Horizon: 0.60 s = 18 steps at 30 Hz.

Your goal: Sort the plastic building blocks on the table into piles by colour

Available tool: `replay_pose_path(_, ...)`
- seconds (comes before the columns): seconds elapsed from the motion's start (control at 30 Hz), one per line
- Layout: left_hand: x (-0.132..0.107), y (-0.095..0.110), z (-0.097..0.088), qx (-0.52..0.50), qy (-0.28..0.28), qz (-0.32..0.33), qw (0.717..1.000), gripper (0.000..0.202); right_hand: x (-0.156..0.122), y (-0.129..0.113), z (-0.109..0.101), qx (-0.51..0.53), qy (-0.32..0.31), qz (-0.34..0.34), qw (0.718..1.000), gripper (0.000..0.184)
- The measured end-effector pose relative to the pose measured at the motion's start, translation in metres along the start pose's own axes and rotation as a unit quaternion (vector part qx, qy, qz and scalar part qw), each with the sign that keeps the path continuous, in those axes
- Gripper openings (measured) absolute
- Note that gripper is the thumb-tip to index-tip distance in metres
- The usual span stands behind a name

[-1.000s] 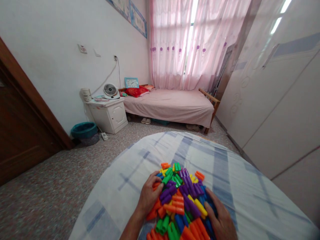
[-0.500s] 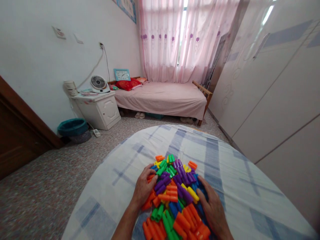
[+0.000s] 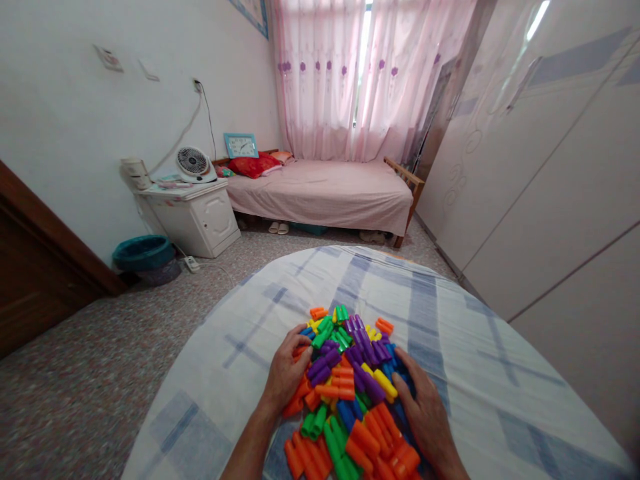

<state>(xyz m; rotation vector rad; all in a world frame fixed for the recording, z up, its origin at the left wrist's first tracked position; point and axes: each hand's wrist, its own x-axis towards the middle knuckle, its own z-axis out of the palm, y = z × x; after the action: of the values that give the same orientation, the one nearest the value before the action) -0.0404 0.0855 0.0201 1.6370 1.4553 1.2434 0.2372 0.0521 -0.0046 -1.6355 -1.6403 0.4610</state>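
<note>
A heap of plastic tube-shaped building pieces lies on the cloth-covered table (image 3: 240, 327). Purple pieces (image 3: 361, 340) and green pieces (image 3: 341, 313) are toward the far end, with orange pieces (image 3: 377, 437) nearest me. My left hand (image 3: 288, 371) rests against the heap's left side, fingers curved loosely around some orange pieces. On the opposite side my right hand (image 3: 424, 405) is cupped along the edge, thumb apart from the fingers, beside a yellow piece (image 3: 385, 383) and blue pieces (image 3: 391, 363). Neither hand grips a piece that I can see; some fingertips are hidden.
Past the table stands a bed (image 3: 325, 193) under pink curtains (image 3: 320, 87). On the left are a white cabinet (image 3: 220, 220) with a fan (image 3: 194, 163) and a teal-lined bin (image 3: 145, 253). A tall wardrobe (image 3: 565, 173) lines the right.
The camera view has shifted very slightly. Both hands stay at the sides of the heap, and the pieces keep their arrangement.
</note>
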Motion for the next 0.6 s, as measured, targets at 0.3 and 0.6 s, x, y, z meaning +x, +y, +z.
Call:
replay_pose_path(0.3,0.0,-0.003,0.0,-0.014,-0.001,-0.011,1.0,0.015,-0.002,0.002,0.001,-0.007,0.005,0.005,1.0,0.049)
replay_pose_path(0.6,-0.001,-0.008,0.003,-0.009,-0.005,-0.021,1.0,0.013,0.005,0.036,0.005,-0.012,-0.013,-0.053,0.998,0.047)
